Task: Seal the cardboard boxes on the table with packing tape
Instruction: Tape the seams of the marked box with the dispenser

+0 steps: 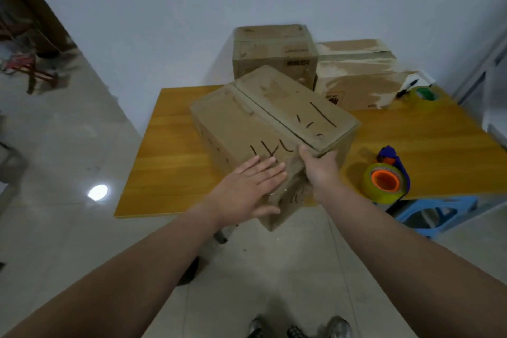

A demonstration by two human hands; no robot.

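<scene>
A long cardboard box (pixel 263 123) with black marker strokes lies skewed on the wooden table (pixel 170 151), its near end hanging past the front edge. Its two top flaps meet along a middle seam. My left hand (pixel 247 189) rests flat, fingers spread, on the left flap near the front corner. My right hand (pixel 318 164) grips the near edge of the right flap, thumb on top. A tape dispenser (pixel 386 175) with a yellowish roll, orange core and purple handle sits on the table to the right of the box, untouched.
Two more cardboard boxes (pixel 274 55) (pixel 359 74) stand at the back of the table against the wall. A green-cored tape roll (pixel 425 96) lies at the back right. A blue plastic stool (pixel 436 214) stands by the table's front right corner. Tiled floor lies to the left.
</scene>
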